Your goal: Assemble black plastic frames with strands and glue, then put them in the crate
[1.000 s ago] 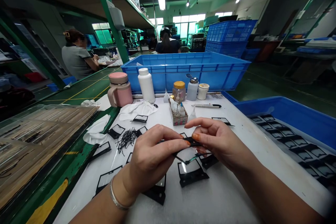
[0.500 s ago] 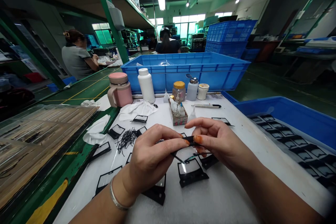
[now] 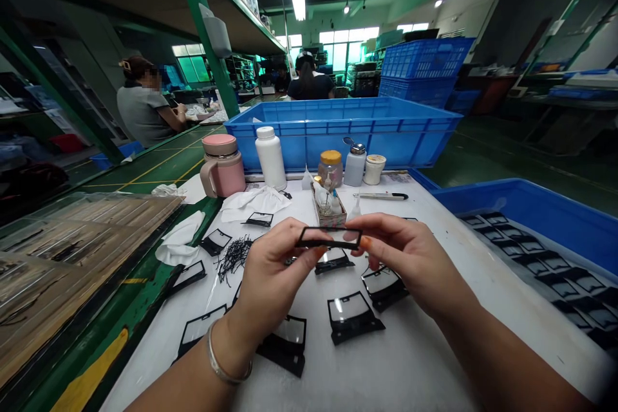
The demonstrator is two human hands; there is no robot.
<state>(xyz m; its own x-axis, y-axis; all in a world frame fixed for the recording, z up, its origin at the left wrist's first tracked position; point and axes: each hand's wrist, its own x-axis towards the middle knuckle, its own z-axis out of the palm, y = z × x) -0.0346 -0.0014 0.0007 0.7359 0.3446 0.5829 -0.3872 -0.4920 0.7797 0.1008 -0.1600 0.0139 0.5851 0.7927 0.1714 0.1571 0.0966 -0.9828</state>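
Between my two hands, raised over the white tabletop (image 3: 415,360), is a small clear panel with a black frame (image 3: 333,244). My left hand (image 3: 275,270) pinches its left end between thumb and fingers. At its right end, my right hand (image 3: 400,254) grips the frame with thumb and forefinger. Several like panels lie below and around: one black-framed panel (image 3: 355,318) sits under my hands, and another panel (image 3: 385,286) is partly behind my right hand. A heap of thin black strips (image 3: 234,257) lies left of my left hand.
At the back stand a pink mug (image 3: 223,167), a white bottle (image 3: 271,158), a pump bottle (image 3: 355,164) and a small box of bottles (image 3: 328,206). A blue crate (image 3: 347,135) is behind them. A blue bin (image 3: 531,199) on the right holds rows of panels. Two people sit farther off.
My hands have turned the panel so its clear face tilts toward me. The left hand's grip has shifted to the panel's left end, and the hands are slightly farther apart.
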